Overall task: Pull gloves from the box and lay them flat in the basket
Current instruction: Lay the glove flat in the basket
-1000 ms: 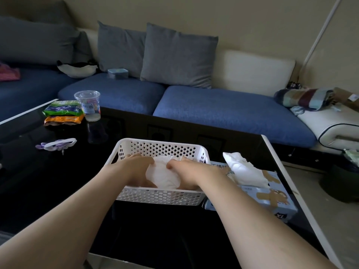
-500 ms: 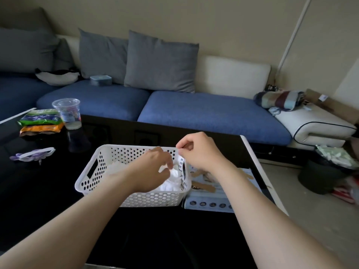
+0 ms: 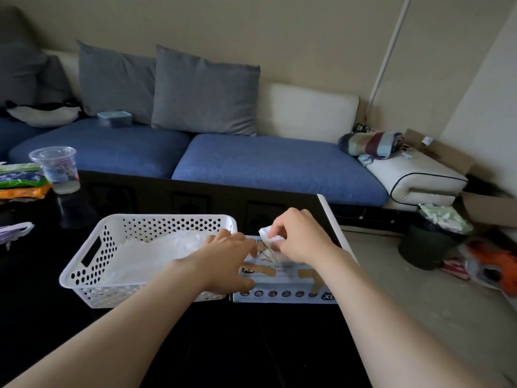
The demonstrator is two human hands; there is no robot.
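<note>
We note the right hand (image 3: 299,239) above the glove box (image 3: 282,296), its grip pinched on a crumpled white glove (image 3: 269,237) that stands partly out of the box top. The left hand (image 3: 226,261) lies with its grip released and fingers loose over the box's left end. We think it rests there, though the hand itself hides the contact.

The box sits just beside the right end of the white perforated basket (image 3: 84,264), which already holds flat white gloves (image 3: 156,247). The box's right side runs close to the pale right edge of the black tabletop (image 3: 56,331).

A broad dark stretch of tabletop lies nearer to us than the basket, crossed by both forearms. A plastic cup (image 3: 57,169) and snack packets (image 3: 19,180) stand well apart at far left.
</note>
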